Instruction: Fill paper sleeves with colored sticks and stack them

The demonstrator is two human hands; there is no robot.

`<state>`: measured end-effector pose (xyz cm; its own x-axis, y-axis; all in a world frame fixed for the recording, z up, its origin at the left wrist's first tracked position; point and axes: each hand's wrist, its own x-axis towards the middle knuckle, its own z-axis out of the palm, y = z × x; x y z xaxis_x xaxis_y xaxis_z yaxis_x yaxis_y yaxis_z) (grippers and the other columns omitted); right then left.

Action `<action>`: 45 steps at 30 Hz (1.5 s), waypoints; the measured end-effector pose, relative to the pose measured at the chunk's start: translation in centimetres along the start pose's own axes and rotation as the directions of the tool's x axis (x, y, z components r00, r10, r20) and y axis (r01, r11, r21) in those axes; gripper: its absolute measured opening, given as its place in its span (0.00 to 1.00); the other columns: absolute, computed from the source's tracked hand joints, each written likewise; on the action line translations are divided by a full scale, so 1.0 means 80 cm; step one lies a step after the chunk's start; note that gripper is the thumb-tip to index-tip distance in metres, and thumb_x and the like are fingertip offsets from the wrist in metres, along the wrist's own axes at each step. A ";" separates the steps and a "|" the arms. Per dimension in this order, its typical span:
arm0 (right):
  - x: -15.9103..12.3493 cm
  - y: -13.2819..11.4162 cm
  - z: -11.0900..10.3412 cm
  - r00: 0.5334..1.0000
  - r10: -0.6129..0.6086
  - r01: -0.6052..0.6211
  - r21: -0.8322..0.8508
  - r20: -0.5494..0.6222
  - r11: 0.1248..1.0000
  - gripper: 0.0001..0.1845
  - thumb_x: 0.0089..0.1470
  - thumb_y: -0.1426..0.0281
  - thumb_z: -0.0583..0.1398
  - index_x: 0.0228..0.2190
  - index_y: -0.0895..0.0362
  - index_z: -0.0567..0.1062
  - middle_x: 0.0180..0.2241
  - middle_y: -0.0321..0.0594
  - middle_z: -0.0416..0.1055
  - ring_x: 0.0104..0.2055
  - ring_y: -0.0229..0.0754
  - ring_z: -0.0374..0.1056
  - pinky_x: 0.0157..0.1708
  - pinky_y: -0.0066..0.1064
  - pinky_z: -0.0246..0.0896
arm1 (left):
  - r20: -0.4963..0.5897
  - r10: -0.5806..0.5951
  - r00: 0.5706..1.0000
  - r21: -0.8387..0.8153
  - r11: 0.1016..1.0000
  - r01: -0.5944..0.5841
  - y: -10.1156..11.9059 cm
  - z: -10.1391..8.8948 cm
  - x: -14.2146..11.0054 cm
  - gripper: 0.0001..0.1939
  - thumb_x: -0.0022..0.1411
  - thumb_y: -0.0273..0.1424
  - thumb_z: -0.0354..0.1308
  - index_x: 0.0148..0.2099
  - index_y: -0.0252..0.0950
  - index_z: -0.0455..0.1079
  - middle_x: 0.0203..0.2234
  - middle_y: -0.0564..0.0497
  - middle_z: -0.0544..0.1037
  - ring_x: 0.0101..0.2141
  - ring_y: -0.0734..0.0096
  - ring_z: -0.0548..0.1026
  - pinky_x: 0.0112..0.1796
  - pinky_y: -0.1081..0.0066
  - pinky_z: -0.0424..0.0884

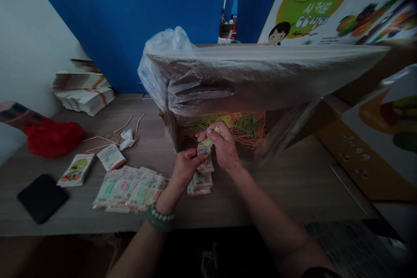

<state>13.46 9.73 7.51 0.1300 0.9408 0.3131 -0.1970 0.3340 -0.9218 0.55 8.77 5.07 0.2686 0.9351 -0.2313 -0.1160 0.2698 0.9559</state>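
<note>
My left hand (186, 167) is closed on a small printed packet (204, 149), pinching it near its lower part. A small bunch of thin yellow-green sticks (208, 140) is pinched in my right hand (227, 147), with its lower end at the packet's top edge. How far the sticks reach inside I cannot tell. Below my hands lies a short pile of similar packets (199, 182) on the table. Just behind my hands, many loose coloured sticks (252, 128) lie in a plastic-lined box (208, 95). To the left, several flat packets (130, 189) overlap in a spread.
On the wooden table (276, 195) at left are a black flat object (42, 198), a printed pack (76, 170), a red bag (54, 137), crumpled tissue (127, 139) and bundled papers (84, 95). A large printed carton (374, 152) stands at right.
</note>
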 end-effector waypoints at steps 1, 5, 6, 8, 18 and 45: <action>-0.003 0.001 -0.002 1.000 0.016 -0.016 -0.014 0.011 1.000 0.08 0.60 0.60 0.56 0.33 0.50 0.64 0.27 0.33 0.74 0.39 0.42 0.74 0.48 0.39 0.67 | 0.014 -0.010 1.000 -0.014 1.000 0.010 0.000 -0.001 -0.001 0.15 0.42 0.38 0.73 0.28 0.33 0.77 0.21 0.53 0.75 0.22 0.74 0.68 0.26 0.74 0.63; -0.009 0.000 -0.008 0.991 0.085 -0.080 -0.055 0.107 0.995 0.08 0.59 0.61 0.57 0.31 0.51 0.65 0.31 0.35 0.78 0.44 0.43 0.74 0.51 0.41 0.65 | 0.037 0.013 0.999 -0.031 0.999 -0.012 -0.002 0.000 -0.001 0.14 0.44 0.39 0.72 0.28 0.33 0.76 0.19 0.56 0.72 0.21 0.78 0.64 0.24 0.75 0.59; -0.010 0.000 -0.009 0.985 0.105 -0.096 -0.066 0.140 0.993 0.08 0.59 0.61 0.57 0.30 0.51 0.66 0.34 0.37 0.79 0.47 0.43 0.73 0.53 0.41 0.64 | 0.048 0.047 0.998 -0.021 0.999 -0.046 -0.003 0.000 -0.001 0.14 0.46 0.39 0.71 0.28 0.33 0.76 0.19 0.56 0.72 0.21 0.78 0.64 0.25 0.75 0.60; -0.008 0.000 -0.010 0.967 0.144 -0.125 -0.100 0.211 0.987 0.09 0.59 0.61 0.56 0.30 0.52 0.67 0.42 0.39 0.80 0.52 0.44 0.71 0.56 0.43 0.61 | 0.069 0.125 0.990 -0.002 0.992 -0.125 -0.003 0.001 0.000 0.14 0.49 0.41 0.69 0.28 0.34 0.77 0.21 0.55 0.74 0.24 0.76 0.67 0.28 0.74 0.63; -0.017 0.022 -0.034 0.946 0.251 -0.140 -0.439 0.207 0.888 0.12 0.54 0.64 0.59 0.40 0.51 0.77 0.43 0.38 0.78 0.47 0.46 0.71 0.47 0.38 0.64 | -0.056 0.089 0.994 -0.286 0.953 -0.101 -0.003 -0.023 -0.003 0.19 0.49 0.43 0.70 0.39 0.35 0.80 0.34 0.47 0.82 0.34 0.68 0.76 0.39 0.70 0.71; -0.112 0.059 -0.010 0.825 0.513 -0.419 -0.866 -0.238 0.273 0.10 0.48 0.74 0.60 0.35 0.55 0.70 0.29 0.34 0.71 0.30 0.38 0.65 0.29 0.27 0.48 | -0.178 0.647 0.741 0.980 0.051 0.190 -0.066 -0.119 -0.113 0.16 0.68 0.36 0.53 0.52 0.37 0.76 0.48 0.36 0.75 0.45 0.48 0.71 0.44 0.52 0.63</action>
<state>12.14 2.84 0.17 0.2374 0.9336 -0.2685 0.7331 -0.3535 -0.5811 -10.37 1.12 0.38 -0.0457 0.9087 0.4150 0.9827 -0.0337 0.1820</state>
